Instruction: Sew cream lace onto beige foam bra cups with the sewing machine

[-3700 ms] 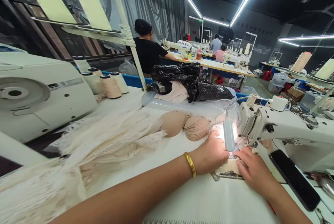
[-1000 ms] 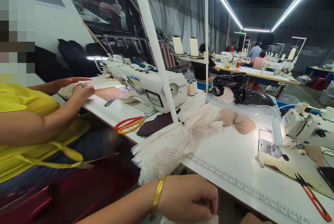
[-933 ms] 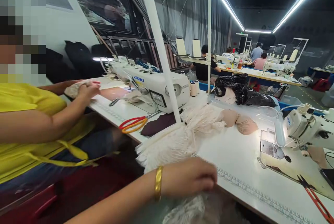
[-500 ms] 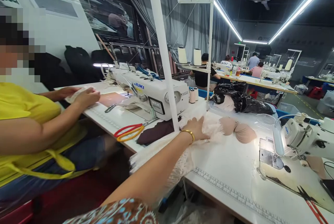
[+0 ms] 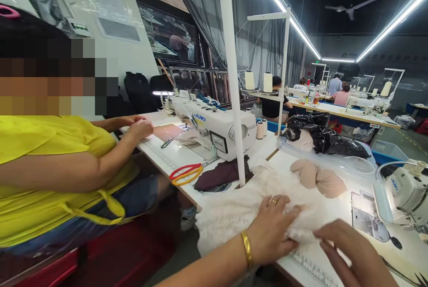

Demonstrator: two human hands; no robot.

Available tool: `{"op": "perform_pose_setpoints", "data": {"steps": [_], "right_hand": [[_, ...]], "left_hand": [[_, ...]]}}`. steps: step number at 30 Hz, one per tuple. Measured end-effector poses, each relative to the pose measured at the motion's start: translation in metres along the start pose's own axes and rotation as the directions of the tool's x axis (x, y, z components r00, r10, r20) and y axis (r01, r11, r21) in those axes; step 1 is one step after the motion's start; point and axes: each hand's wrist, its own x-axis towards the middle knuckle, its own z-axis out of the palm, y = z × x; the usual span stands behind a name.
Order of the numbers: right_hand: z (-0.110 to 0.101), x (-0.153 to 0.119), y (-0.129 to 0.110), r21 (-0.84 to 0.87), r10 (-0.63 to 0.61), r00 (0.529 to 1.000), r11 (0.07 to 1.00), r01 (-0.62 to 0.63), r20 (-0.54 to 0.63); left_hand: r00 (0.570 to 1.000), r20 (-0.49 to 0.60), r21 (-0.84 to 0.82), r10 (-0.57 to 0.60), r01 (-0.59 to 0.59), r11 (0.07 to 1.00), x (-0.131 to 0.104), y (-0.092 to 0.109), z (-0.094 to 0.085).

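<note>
A white lacy cloth (image 5: 230,215) lies bunched over the near table edge, part of it hanging down. My left hand (image 5: 274,227), with a gold bangle and a ring, rests on top of it, fingers apart. From the lower right my right hand (image 5: 354,251) reaches toward the cloth's right end, slightly blurred. Its fingers are bent and a little apart, with nothing visible between them. Beyond the cloth sit beige pleated bra cups (image 5: 317,178). A dark maroon cloth (image 5: 219,174) lies left of the white pole.
A sewing machine (image 5: 406,193) stands at right, another sewing machine (image 5: 220,126) at left. Red-and-orange-handled scissors (image 5: 186,174) lie near the edge. A co-worker in yellow (image 5: 50,180) sits close on my left. Black plastic bags (image 5: 334,137) are at the back.
My left hand has drawn the white cloth nearer and rightward, away from the pole. My right hand has come into view. The camera has turned left.
</note>
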Motion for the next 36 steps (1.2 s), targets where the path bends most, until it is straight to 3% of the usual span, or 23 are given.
{"op": "perform_pose_setpoints", "data": {"steps": [3, 5, 7, 9, 12, 14, 17, 19, 20, 21, 23, 25, 26, 28, 29, 30, 31, 32, 33, 35, 36], "right_hand": [[0.018, 0.077, 0.015, 0.119, 0.129, 0.992, 0.985, -0.127, -0.008], [0.045, 0.126, 0.017, 0.163, 0.201, 0.977, 0.964, -0.21, 0.066], [0.075, 0.167, 0.017, 0.213, 0.335, 0.933, 0.91, -0.356, 0.129], [0.1, 0.196, 0.019, 0.257, 0.385, 0.917, 0.88, -0.398, 0.103], [0.11, 0.218, 0.029, 0.361, 0.424, 0.905, 0.849, -0.387, -0.027], [0.092, 0.222, 0.037, 0.442, 0.455, 0.869, 0.832, -0.336, -0.195], [0.037, 0.212, 0.042, 0.517, 0.502, 0.714, 0.826, -0.227, -0.488], [-0.002, 0.198, 0.035, 0.532, 0.502, 0.591, 0.835, -0.14, -0.632], [-0.018, 0.189, 0.03, 0.562, 0.488, 0.521, 0.827, -0.02, -0.7], [-0.03, 0.178, 0.023, 0.57, 0.48, 0.488, 0.82, 0.044, -0.729], [-0.043, 0.156, 0.009, 0.58, 0.49, 0.479, 0.813, 0.05, -0.729], [-0.044, 0.134, -0.002, 0.592, 0.517, 0.542, 0.805, -0.045, -0.662], [-0.042, 0.123, -0.007, 0.595, 0.533, 0.585, 0.797, -0.105, -0.611], [-0.036, 0.103, -0.014, 0.568, 0.541, 0.667, 0.796, -0.21, -0.512], [-0.034, 0.093, -0.017, 0.533, 0.526, 0.703, 0.81, -0.243, -0.479], [-0.032, 0.084, -0.019, 0.492, 0.502, 0.732, 0.831, -0.261, -0.46], [-0.03, 0.074, -0.022, 0.452, 0.477, 0.752, 0.851, -0.266, -0.455], [-0.03, 0.064, -0.024, 0.42, 0.461, 0.759, 0.866, -0.271, -0.46], [-0.029, 0.053, -0.024, 0.399, 0.461, 0.751, 0.872, -0.284, -0.473], [-0.031, 0.026, -0.02, 0.38, 0.514, 0.697, 0.853, -0.357, -0.499], [-0.033, 0.009, -0.014, 0.368, 0.548, 0.665, 0.836, -0.408, -0.508]], "left_hand": [[1.0, -0.005, -0.016, 0.003, -0.003, 1.0, -0.004, -0.003, 0.018], [0.999, -0.035, 0.022, 0.013, -0.012, 1.0, -0.002, -0.009, 0.038], [0.994, -0.082, 0.069, 0.068, -0.063, 0.996, 0.002, -0.017, 0.059], [0.978, -0.157, 0.127, 0.137, -0.118, 0.985, 0.005, -0.025, 0.075], [0.947, -0.246, 0.139, 0.206, -0.176, 0.975, 0.005, -0.034, 0.075], [0.936, -0.3, 0.08, 0.182, -0.166, 0.983, 0.007, -0.039, 0.056], [0.927, -0.374, -0.023, 0.039, -0.051, 0.998, 0.024, -0.049, 0.005], [0.899, -0.411, -0.053, -0.15, 0.141, 0.989, 0.048, -0.059, -0.036], [0.87, -0.416, -0.061, -0.264, 0.262, 0.963, 0.063, -0.065, -0.056], [0.845, -0.433, -0.072, -0.313, 0.314, 0.947, 0.078, -0.07, -0.073], [0.818, -0.449, -0.097, -0.359, 0.355, 0.93, 0.105, -0.076, -0.101], [0.788, -0.476, -0.122, -0.391, 0.382, 0.916, 0.121, -0.07, -0.114], [0.784, -0.492, -0.132, -0.379, 0.364, 0.922, 0.122, -0.062, -0.116], [0.82, -0.491, -0.208, -0.292, 0.215, 0.954, 0.113, -0.035, -0.108], [0.86, -0.475, -0.365, -0.187, 0.002, 0.931, 0.104, -0.018, -0.099], [0.914, -0.4, -0.565, -0.071, -0.185, 0.804, 0.092, 0.0, -0.089], [0.959, -0.274, -0.739, 0.066, -0.254, 0.624, 0.08, 0.017, -0.077], [0.972, -0.114, -0.866, 0.206, -0.199, 0.459, 0.067, 0.031, -0.065], [0.942, 0.075, -0.931, 0.327, -0.052, 0.361, 0.055, 0.041, -0.053], [0.843, 0.365, -0.915, 0.396, 0.246, 0.32, 0.037, 0.046, -0.033], [0.817, 0.441, -0.884, 0.371, 0.325, 0.336, 0.032, 0.042, -0.026]]}}
